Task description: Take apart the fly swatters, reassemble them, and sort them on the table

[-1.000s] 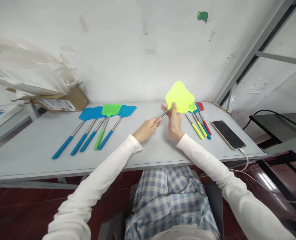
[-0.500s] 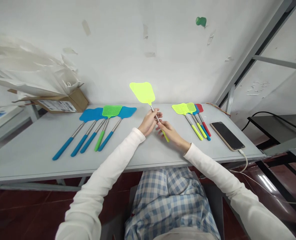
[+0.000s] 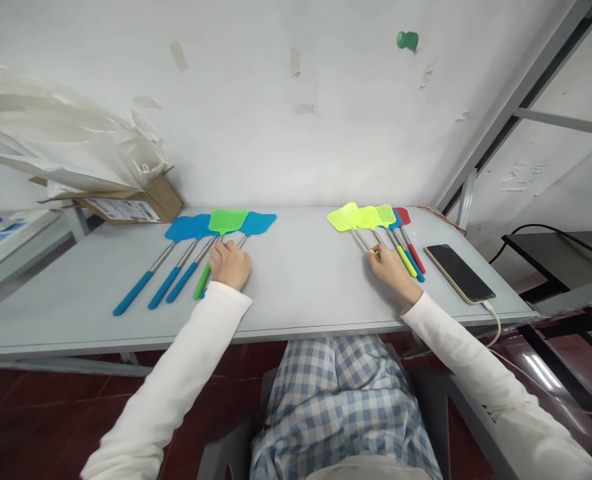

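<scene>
Fly swatters lie in two fanned groups on the grey table. My left hand (image 3: 231, 265) is closed, its fingers curled down over the shafts of the green fly swatter (image 3: 229, 220) and the rightmost blue fly swatter (image 3: 261, 223). Which of those shafts it grips is hidden. To the left are more blue fly swatters (image 3: 136, 291). My right hand (image 3: 393, 272) pinches the upper handle of the leftmost yellow fly swatter (image 3: 345, 217), which rests on the table. Right beside it lie other yellow fly swatters (image 3: 370, 217), a blue one (image 3: 415, 265) and a red one (image 3: 417, 257).
A phone (image 3: 459, 273) with a white cable lies at the table's right side. An opened cardboard box (image 3: 136, 203) with white wrapping (image 3: 71, 140) stands at the back left. The white wall (image 3: 296, 153) rises behind the grey table (image 3: 296, 293).
The yellow fly swatter, held up between both hands before, has come down at the left edge of the right group in my right hand. My left hand let go and moved left.
</scene>
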`<state>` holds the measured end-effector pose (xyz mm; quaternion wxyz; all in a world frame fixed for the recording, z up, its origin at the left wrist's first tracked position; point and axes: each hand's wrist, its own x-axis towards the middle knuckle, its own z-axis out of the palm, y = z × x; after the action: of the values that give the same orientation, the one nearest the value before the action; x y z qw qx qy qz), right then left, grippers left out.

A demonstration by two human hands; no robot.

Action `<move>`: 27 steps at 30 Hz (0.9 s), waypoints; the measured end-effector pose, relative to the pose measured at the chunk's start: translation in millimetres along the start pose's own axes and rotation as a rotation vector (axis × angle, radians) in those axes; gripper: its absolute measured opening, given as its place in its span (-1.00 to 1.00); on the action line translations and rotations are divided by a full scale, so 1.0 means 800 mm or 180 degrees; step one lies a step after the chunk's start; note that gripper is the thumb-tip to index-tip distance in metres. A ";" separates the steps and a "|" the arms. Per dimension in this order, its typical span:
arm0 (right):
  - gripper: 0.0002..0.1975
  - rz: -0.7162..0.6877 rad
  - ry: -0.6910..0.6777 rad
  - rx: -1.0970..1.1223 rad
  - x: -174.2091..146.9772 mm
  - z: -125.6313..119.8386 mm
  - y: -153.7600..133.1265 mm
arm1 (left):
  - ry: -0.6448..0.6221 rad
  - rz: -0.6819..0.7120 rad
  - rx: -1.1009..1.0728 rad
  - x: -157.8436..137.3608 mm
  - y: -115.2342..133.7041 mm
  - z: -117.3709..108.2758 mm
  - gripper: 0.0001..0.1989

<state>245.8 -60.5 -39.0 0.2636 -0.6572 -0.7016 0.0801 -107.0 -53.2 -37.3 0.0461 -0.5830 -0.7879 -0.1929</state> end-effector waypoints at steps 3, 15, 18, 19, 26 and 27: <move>-0.78 -0.0102 0.0255 -0.0653 -0.001 0.004 0.010 | -0.0171 0.0129 0.0120 0.007 -0.024 -0.003 -0.60; -0.62 -0.0694 -0.0513 0.1779 -0.015 -0.001 -0.062 | -0.0382 0.1726 -0.1812 -0.027 0.050 -0.030 -0.75; -0.53 -0.0557 -0.0630 0.3277 -0.003 0.002 -0.100 | -0.0447 0.2258 -0.2285 -0.037 0.092 -0.036 -0.82; -0.53 -0.0478 -0.0566 0.3693 0.003 0.003 -0.110 | -0.0465 0.2311 -0.2407 -0.040 0.105 -0.036 -0.84; -0.56 -0.0202 0.0246 0.4544 0.031 0.017 -0.120 | -0.0732 0.2058 -0.2505 -0.058 0.143 -0.030 -0.83; -0.56 -0.0213 0.0326 0.4533 0.033 0.016 -0.118 | -0.0720 0.2069 -0.2530 -0.059 0.144 -0.031 -0.83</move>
<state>156.3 -43.9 0.2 0.6635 -0.3066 -0.4854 0.4797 12.2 -76.0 0.1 -0.2066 -0.7870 -0.4324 -0.3885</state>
